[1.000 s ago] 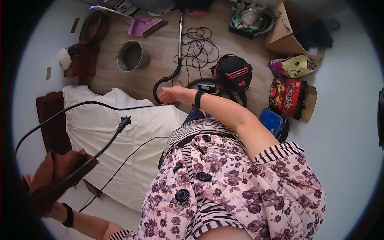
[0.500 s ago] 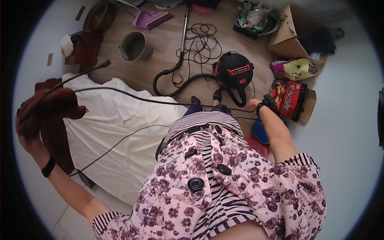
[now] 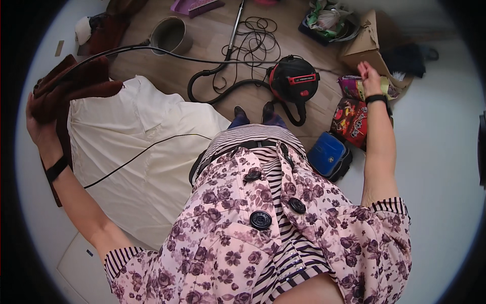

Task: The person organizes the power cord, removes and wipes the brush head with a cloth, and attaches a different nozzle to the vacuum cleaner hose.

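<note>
At the far left, my left hand (image 3: pixel 38 121) is closed around a dark brown cloth (image 3: pixel 83 83), its fingers partly hidden by the folds. A black cable (image 3: pixel 121 49) passes through this cloth and stretches rightward above the floor, across the vacuum cleaner (image 3: pixel 293 81). My right hand (image 3: pixel 371 76) is raised at the right, near the cardboard box, with its fingers pinched on the cable; the stretch nearest the hand is thin and blurred. A second dark cable (image 3: pixel 147 152) lies across the white sheet.
The white sheet (image 3: pixel 147 119) spreads at left. A grey bucket (image 3: pixel 185 43), purple dustpan (image 3: pixel 185 6) and coiled cord (image 3: pixel 258 38) are on the wooden floor. At right are a cardboard box (image 3: pixel 362 40), red box (image 3: pixel 349 119) and blue case (image 3: pixel 326 154).
My right hand has moved away from my body, up and to the right, raising the cable. The left hand still holds the brown cloth. The blue case now shows more fully.
</note>
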A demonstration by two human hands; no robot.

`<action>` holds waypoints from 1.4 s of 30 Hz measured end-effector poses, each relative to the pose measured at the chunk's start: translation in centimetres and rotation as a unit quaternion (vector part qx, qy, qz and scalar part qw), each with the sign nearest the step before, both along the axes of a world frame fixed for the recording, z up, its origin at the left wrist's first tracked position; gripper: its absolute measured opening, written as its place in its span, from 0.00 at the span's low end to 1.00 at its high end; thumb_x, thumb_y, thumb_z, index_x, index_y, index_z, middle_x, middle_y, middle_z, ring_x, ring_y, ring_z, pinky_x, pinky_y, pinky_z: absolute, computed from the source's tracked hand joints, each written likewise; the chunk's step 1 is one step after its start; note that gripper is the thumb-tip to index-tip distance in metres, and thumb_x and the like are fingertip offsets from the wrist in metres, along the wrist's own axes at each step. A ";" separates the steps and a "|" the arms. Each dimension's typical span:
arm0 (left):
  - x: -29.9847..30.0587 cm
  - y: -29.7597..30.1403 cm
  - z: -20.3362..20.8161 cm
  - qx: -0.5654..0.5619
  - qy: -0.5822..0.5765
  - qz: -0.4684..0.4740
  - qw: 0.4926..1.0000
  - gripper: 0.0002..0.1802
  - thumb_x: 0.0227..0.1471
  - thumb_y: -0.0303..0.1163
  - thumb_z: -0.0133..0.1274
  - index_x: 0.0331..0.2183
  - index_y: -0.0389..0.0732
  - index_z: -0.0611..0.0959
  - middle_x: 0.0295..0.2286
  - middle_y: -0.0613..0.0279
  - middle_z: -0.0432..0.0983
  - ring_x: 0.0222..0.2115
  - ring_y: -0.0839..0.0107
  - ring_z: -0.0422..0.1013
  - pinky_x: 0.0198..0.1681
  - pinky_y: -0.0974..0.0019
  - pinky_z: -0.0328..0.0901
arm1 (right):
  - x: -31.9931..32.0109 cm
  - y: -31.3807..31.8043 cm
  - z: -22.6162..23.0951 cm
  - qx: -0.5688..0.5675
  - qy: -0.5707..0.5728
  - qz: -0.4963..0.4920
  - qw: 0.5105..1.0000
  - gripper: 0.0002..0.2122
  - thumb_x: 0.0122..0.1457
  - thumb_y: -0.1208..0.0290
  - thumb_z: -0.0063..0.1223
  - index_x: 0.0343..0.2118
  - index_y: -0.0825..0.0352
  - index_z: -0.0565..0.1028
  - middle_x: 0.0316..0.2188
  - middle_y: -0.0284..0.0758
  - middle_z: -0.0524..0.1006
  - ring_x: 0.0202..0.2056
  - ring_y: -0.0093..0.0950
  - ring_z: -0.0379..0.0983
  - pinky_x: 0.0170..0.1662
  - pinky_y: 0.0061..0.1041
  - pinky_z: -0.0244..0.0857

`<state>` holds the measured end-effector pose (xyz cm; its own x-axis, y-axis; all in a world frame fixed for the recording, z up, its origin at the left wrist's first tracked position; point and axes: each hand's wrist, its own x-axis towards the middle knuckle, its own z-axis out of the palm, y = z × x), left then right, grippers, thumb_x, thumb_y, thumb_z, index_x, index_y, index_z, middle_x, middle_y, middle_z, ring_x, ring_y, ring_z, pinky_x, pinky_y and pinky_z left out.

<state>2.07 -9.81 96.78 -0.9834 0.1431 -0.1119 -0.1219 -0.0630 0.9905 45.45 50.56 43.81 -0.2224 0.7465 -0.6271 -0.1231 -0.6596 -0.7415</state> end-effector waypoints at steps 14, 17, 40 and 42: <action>-0.3 -5.0 -0.1 0.032 -0.079 -0.090 0.992 0.16 0.55 0.34 0.44 0.42 0.34 0.73 0.43 0.51 0.70 0.46 0.60 0.65 0.53 0.55 0.57 | -6.1 -1.5 0.4 -0.006 0.078 0.072 0.994 0.27 0.38 0.94 0.28 0.47 0.81 0.60 0.47 0.53 0.62 0.47 0.47 0.66 0.44 0.35 0.71; 1.0 -2.5 -1.2 -0.012 -0.065 -0.049 0.997 0.16 0.55 0.35 0.43 0.42 0.36 0.74 0.43 0.53 0.70 0.45 0.62 0.66 0.53 0.56 0.58 | -1.4 -1.5 -6.2 -0.096 -0.120 0.016 0.988 0.21 0.41 0.90 0.28 0.42 0.77 0.62 0.41 0.50 0.66 0.30 0.44 0.73 0.28 0.35 0.75; 8.3 2.0 -9.1 -0.089 -0.122 -0.187 0.971 0.10 0.52 0.35 0.47 0.28 0.39 0.76 0.28 0.66 0.70 0.33 0.76 0.66 0.44 0.73 0.59 | -2.0 -0.8 -5.6 -0.136 -0.117 0.111 0.977 0.31 0.41 0.93 0.30 0.51 0.63 0.63 0.54 0.39 0.60 0.47 0.45 0.66 0.42 0.41 0.68; 10.3 2.2 -9.2 -0.136 -0.106 -0.095 0.980 0.10 0.52 0.36 0.47 0.27 0.39 0.76 0.26 0.66 0.70 0.31 0.77 0.66 0.42 0.74 0.59 | -1.1 -0.6 -7.1 -0.204 -0.182 0.087 0.958 0.29 0.40 0.93 0.29 0.48 0.65 0.64 0.51 0.42 0.61 0.42 0.49 0.69 0.37 0.41 0.70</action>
<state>12.33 -7.59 87.62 -0.8924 0.2568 -0.3710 -0.3115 0.2442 0.9184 44.35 49.94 36.67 -0.0312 0.3943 -0.9185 0.2325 -0.8908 -0.3903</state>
